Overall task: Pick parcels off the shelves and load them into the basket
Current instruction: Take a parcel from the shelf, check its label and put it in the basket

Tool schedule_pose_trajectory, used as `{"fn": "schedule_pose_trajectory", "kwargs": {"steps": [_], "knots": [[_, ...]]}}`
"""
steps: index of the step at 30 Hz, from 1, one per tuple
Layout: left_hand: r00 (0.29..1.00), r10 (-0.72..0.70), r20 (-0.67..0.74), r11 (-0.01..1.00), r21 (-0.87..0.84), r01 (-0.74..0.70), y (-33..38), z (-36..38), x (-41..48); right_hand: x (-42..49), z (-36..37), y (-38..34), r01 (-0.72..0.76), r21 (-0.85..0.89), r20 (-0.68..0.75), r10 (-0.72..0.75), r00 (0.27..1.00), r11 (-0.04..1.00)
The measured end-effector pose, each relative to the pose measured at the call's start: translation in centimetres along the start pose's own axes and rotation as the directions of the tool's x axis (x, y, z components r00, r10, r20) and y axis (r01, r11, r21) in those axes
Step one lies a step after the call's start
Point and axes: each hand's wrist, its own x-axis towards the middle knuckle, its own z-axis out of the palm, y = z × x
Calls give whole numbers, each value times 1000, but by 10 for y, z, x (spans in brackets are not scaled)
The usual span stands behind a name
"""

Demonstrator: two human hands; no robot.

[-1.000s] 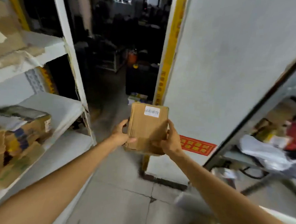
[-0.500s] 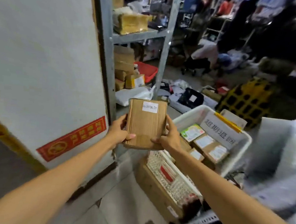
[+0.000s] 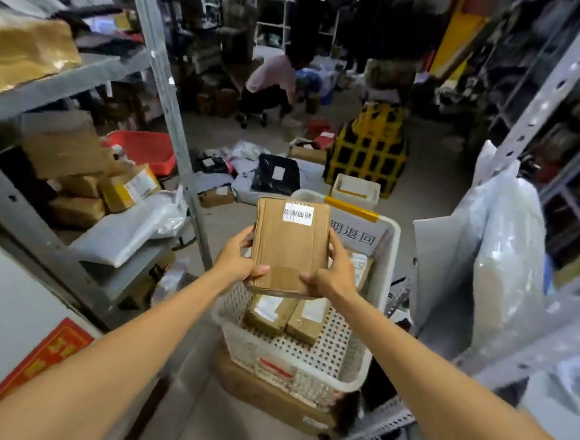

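Floor: bare grey concrete (image 3: 432,181), with loose mail bags scattered at 12 o'clock of the basket, black and grey poly mostly. Narrow aisle between two grey slotted-steel racks.

- Left rack (image 3: 173,108) at 9 o'clock: cardboard boxes, a red tray (image 3: 142,147), and grey poly bags (image 3: 126,229) sagging off the lower shelf.
- Right rack (image 3: 547,100) at 3 o'clock: a big white poly bag (image 3: 506,252) leans against its post.
- Yellow-and-black checked bag (image 3: 369,146) at 1 o'clock.
- A person in a pink top (image 3: 274,78) crouches far back at 12.
- White panel at 8 o'clock carries a red sticker (image 3: 42,357) with gold print, too blurred to read.

White perforated basket (image 3: 387,261) sits on a flat cardboard carton (image 3: 269,397). Two small boxes (image 3: 270,313) with white labels lie inside, near end.

Brown parcel (image 3: 290,247) is upright, in the air over the middle of the basket. The left hand (image 3: 237,262) and right hand (image 3: 338,274) clamp its lower side edges, thumbs flat on the front face and fingers wrapped round the sides.

Writing:
- Parcel's white label (image 3: 298,213), top right of the face: print unreadable.
- Grey sign (image 3: 356,233) on the basket's far wall reads "期退回"; the start is hidden behind the parcel.
- Yellow strip (image 3: 351,208) on the rim above the sign.
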Motion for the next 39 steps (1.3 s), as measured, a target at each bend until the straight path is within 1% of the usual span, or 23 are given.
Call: {"fn": "schedule_pose_trajectory", "kwargs": {"steps": [6,9,12,15,18,20,24,27,29,32,36,39], "knots": [[982,-100,159,995,-11,103,-7,30,55,25,-10,29,-184,25,-107,185,977,983],[958,-110,264,994,16,110,-10,40,84,38,-3,42,-265,29,-185,265,946,964],[928,-132,350,991,55,120,-18,47,114,52,10,58,-349,26,-268,343,900,937],[890,-184,417,983,68,171,-37,47,140,61,26,69,-412,39,-297,404,865,911],[872,-194,450,981,112,161,-60,48,153,62,43,85,-456,44,-305,447,841,889],[852,-227,471,972,161,170,-75,50,158,60,52,94,-498,56,-306,490,816,865],[817,-300,492,950,232,209,-96,57,167,65,62,110,-553,70,-285,548,787,830],[816,-320,481,946,209,248,-100,63,183,86,62,121,-563,73,-262,561,785,823],[833,-309,458,950,185,250,-100,68,203,106,61,127,-553,122,-220,566,795,824],[854,-299,425,953,173,247,-98,78,241,144,61,138,-509,204,-146,540,829,836],[885,-277,374,957,187,221,-97,91,301,206,59,161,-464,255,-87,498,863,848],[917,-228,327,964,211,164,-100,103,347,261,59,183,-430,241,-81,460,884,870]]}}
